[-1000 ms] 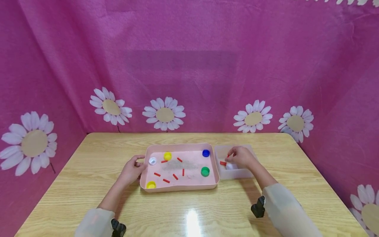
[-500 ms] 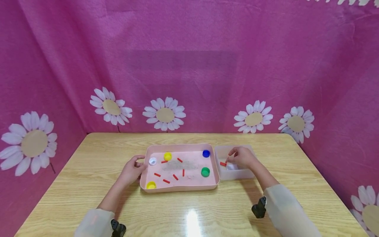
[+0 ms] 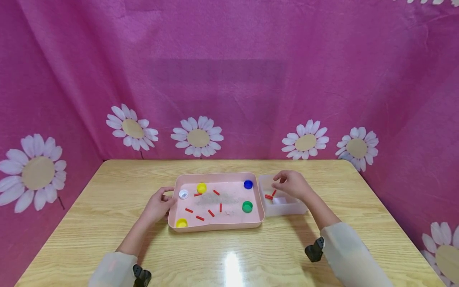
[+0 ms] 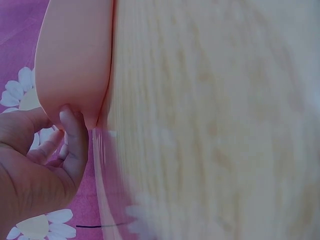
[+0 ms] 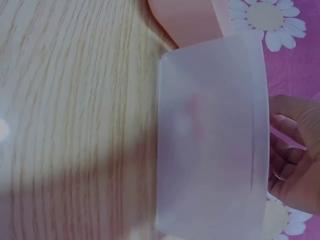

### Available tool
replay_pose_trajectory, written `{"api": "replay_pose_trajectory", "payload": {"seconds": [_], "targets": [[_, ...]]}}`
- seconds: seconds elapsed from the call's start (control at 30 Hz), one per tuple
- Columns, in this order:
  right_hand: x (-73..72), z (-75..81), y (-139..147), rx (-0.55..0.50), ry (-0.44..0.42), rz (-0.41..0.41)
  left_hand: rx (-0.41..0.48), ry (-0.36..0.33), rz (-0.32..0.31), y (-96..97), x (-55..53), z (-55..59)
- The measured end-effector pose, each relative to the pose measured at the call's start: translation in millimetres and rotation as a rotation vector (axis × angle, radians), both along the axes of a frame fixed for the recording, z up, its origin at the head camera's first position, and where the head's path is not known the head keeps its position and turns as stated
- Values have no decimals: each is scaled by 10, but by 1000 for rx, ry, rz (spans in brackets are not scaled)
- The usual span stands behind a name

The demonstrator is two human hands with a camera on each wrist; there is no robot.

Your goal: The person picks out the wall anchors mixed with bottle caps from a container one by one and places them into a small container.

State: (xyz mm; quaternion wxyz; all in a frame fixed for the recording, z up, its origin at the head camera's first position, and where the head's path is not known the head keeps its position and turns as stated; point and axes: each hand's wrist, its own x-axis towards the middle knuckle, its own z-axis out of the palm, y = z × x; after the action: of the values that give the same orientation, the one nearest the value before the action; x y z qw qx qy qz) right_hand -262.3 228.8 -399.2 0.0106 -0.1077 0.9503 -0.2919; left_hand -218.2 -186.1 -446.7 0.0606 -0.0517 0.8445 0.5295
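Note:
My left hand (image 3: 157, 205) holds the left end of a shallow pink tray (image 3: 218, 228); in the left wrist view its fingers are bent against the tray's outer wall. My right hand (image 3: 292, 185) is over a frosted plastic box (image 3: 287, 210) to the tray's right, thumb and forefinger extended with nothing between them. Just below those fingertips a short red stick (image 3: 274, 192) leans in the box beside more red sticks (image 3: 269, 197). The frosted wall hides most of the box's inside in the right wrist view.
Several red sticks (image 3: 211, 213) lie scattered in the tray among a white cap (image 3: 183, 194), yellow caps (image 3: 202, 187), a blue cap (image 3: 248, 184) and a green cap (image 3: 247, 206). A whitish piece (image 3: 279, 200) is in the box. Behind the wooden table (image 3: 201, 263) hangs a pink flowered cloth (image 3: 222, 87).
My right hand first lowered the red stick into the box, then let it go and rose slightly. My left hand has stayed at the tray's end.

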Motion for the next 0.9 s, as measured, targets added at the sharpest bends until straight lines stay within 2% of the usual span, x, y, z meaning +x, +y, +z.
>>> {"api": "replay_pose_trajectory", "payload": {"seconds": [0.3,0.53,0.9], "targets": [[29,57,-142,-26,90,-20,18,8,-8,-8,5,-24],[18,57,-286,-76,90,-3,15,-5,-4,-17,-2,-26],[25,117,-583,-71,88,30,20,1,-8,-12,-4,-17]]}}
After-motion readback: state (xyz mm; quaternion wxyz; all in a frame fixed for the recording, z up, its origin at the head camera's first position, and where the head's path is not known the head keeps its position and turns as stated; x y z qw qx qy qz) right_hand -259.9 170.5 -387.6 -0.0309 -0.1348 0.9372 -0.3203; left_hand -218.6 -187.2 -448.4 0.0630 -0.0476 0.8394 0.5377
